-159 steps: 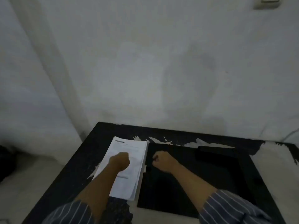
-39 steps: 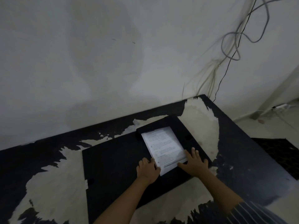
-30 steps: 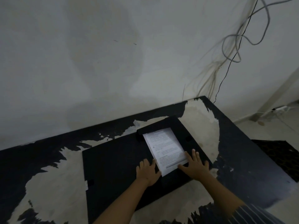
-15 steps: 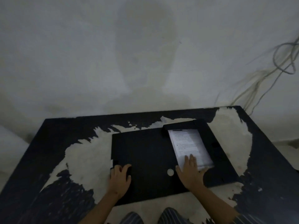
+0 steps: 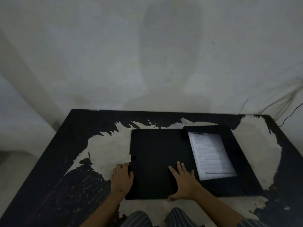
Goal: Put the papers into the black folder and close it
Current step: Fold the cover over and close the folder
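My table [image 5: 49,169] is black with the coating worn off in big pale patches, and it stands against a stained white wall [image 5: 147,54]. Starting at the left, my left hand [image 5: 122,176] lies at the left edge of the black folder [image 5: 154,161], near its front corner. The fingers [image 5: 122,167] rest on the pale patch of table right beside the cover, and the thumb hooks over the cover's edge — whether it is actually pinching the cover I cannot tell. Just above that hand, on the same edge, sits a small white tab [image 5: 130,158].

The folder lies open and flat across the middle of the table, its 2 halves side by side. The left half is a bare black panel. My right hand [image 5: 183,182] is spread flat, palm down, on the near part of that panel, gripping nothing; its thumb reaches the folder's front edge and there is a ring on 1 finger.

Just right of that hand, the papers [image 5: 211,154] lie in the folder's right half — a white printed stack, framed by black flaps at the top and right. At the far right, cables [image 5: 293,112] hang along the wall.
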A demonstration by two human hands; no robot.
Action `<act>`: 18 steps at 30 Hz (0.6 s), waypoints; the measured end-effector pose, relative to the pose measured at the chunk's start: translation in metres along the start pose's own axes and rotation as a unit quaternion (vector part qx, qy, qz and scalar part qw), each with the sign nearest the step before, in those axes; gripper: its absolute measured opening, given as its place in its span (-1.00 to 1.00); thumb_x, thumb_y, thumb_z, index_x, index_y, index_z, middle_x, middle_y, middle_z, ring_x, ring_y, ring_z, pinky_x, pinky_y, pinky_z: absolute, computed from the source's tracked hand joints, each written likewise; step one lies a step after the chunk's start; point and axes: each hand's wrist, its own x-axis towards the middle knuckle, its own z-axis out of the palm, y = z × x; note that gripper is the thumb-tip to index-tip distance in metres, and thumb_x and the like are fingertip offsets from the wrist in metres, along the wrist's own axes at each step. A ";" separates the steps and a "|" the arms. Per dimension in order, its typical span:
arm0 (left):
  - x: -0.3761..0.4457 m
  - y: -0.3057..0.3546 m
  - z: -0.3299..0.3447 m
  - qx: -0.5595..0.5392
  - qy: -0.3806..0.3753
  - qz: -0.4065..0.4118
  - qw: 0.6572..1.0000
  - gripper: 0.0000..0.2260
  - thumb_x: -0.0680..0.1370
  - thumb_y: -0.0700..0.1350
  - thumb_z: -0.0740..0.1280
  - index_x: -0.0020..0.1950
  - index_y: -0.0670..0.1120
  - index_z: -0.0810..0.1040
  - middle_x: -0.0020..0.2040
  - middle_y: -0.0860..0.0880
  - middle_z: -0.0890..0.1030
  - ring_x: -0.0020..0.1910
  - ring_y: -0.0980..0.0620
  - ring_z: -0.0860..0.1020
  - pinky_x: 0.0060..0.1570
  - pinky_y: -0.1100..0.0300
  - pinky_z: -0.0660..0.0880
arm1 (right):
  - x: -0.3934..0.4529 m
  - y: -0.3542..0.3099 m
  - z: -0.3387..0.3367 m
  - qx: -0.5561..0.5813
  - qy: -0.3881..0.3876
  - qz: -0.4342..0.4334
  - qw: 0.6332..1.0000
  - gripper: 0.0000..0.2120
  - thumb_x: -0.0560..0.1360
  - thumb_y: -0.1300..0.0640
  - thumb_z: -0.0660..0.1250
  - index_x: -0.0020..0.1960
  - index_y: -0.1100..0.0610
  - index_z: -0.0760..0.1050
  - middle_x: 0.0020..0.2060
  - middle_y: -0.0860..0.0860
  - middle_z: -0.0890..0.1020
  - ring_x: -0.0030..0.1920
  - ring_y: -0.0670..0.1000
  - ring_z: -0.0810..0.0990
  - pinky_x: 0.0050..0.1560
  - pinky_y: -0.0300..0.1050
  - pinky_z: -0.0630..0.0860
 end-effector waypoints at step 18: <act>0.003 0.027 -0.008 -0.127 0.040 -0.118 0.984 -0.63 0.58 0.09 0.18 0.31 -0.06 0.39 0.30 -0.15 0.41 0.29 -0.15 0.38 0.35 -0.12 0.24 | -0.009 0.007 0.010 0.003 0.002 -0.016 1.000 0.07 0.24 -0.49 0.22 0.53 -0.13 -0.25 0.55 0.06 -0.26 0.53 0.15 -0.31 0.47 0.31 -0.25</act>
